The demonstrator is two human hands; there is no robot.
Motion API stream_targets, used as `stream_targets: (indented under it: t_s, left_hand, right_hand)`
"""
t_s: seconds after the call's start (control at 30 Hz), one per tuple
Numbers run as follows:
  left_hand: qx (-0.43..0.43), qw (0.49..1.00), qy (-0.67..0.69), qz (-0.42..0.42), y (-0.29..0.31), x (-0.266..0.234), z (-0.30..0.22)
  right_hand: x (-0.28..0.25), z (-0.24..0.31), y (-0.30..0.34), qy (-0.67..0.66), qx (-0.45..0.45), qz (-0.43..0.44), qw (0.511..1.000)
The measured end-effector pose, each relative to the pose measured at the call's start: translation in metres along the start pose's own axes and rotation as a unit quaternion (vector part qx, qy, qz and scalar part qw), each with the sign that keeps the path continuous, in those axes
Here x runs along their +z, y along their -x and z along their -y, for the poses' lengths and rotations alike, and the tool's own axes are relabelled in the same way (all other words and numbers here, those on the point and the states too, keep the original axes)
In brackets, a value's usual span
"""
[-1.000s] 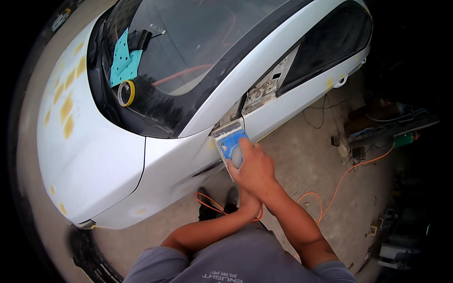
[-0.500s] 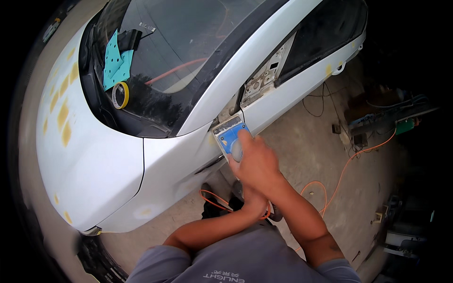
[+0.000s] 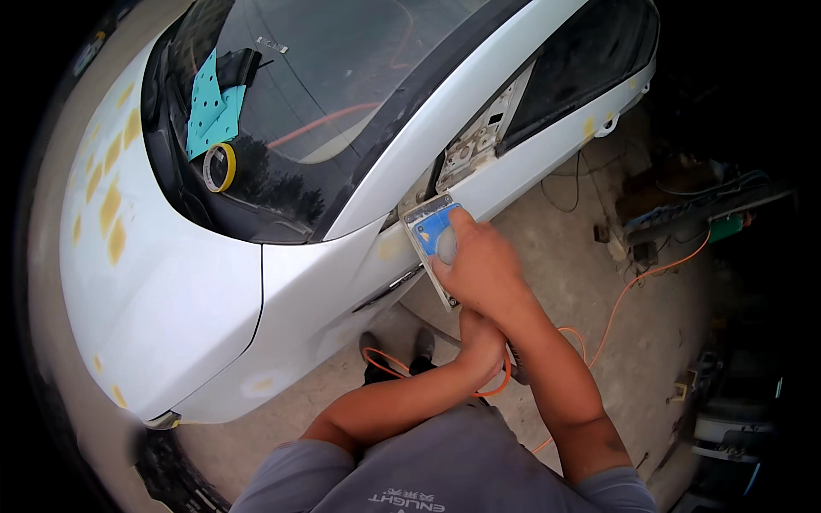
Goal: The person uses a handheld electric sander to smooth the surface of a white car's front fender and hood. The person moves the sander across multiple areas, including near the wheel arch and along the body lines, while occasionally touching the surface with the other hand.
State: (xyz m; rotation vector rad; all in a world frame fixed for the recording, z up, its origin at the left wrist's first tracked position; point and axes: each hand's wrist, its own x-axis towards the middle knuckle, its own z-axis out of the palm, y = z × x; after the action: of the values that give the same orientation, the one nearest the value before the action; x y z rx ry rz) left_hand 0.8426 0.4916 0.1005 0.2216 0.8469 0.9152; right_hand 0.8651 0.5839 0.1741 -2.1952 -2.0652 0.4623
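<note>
My right hand [image 3: 481, 267] is wrapped round the grey knob of a flat power sander [image 3: 430, 224] with a blue top plate. The sander lies against the white car's side, where the front fender [image 3: 308, 278] meets the door beside the windshield's lower corner. Beneath my right wrist, my left hand [image 3: 484, 344] is curled and partly covered. A dark hose [image 3: 516, 363] and an orange air hose [image 3: 503, 383] run close beside it. What my left fingers hold is hidden.
Yellowish filler patches [image 3: 111, 205] mark the hood. Teal perforated abrasive sheets [image 3: 212, 115] and a yellow tape roll [image 3: 220, 168] rest at the windshield's base. The orange hose loops over the concrete floor [image 3: 547, 256]; equipment [image 3: 684, 209] stands at the right.
The sander and both hands have shifted slightly right along the car's side, toward the door. My right hand keeps its grip, and more of the left hand shows below the wrist.
</note>
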Motion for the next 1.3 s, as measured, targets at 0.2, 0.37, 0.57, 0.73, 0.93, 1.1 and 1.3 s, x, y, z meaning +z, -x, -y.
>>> stream_targets:
  t_s: [0.2,0.37,0.57,0.73,0.93,1.1,1.3]
  left_hand:
    - [0.042,0.997,0.064,-0.008,0.008,-0.007,0.001]
    - [0.007,0.998,0.055,0.003,0.000,0.008,-0.003]
    - [0.000,0.997,0.073,-0.010,0.004,-0.011,0.006]
    - [0.022,0.998,0.055,-0.019,-0.009,0.010,0.016]
    - [0.031,0.993,0.112,-0.018,-0.001,0.013,0.010]
    - [0.001,0.995,0.097,-0.024,-0.012,0.028,0.007]
    - [0.048,0.990,0.131,0.030,-0.013,0.025,0.007]
  right_hand:
    - [-0.005,0.016,0.004,-0.011,-0.001,0.051,0.999]
    - [0.002,-0.013,-0.007,-0.039,-0.008,-0.022,0.999]
    - [-0.005,0.013,0.004,-0.012,-0.031,0.048,0.998]
    - [-0.007,-0.012,-0.002,-0.033,-0.027,-0.010,0.999]
    - [-0.009,-0.002,-0.003,-0.005,-0.047,0.029,0.998]
    - [-0.019,-0.013,-0.017,-0.006,-0.055,0.024,0.998]
    - [-0.018,-0.011,-0.017,-0.005,-0.057,0.004,0.998]
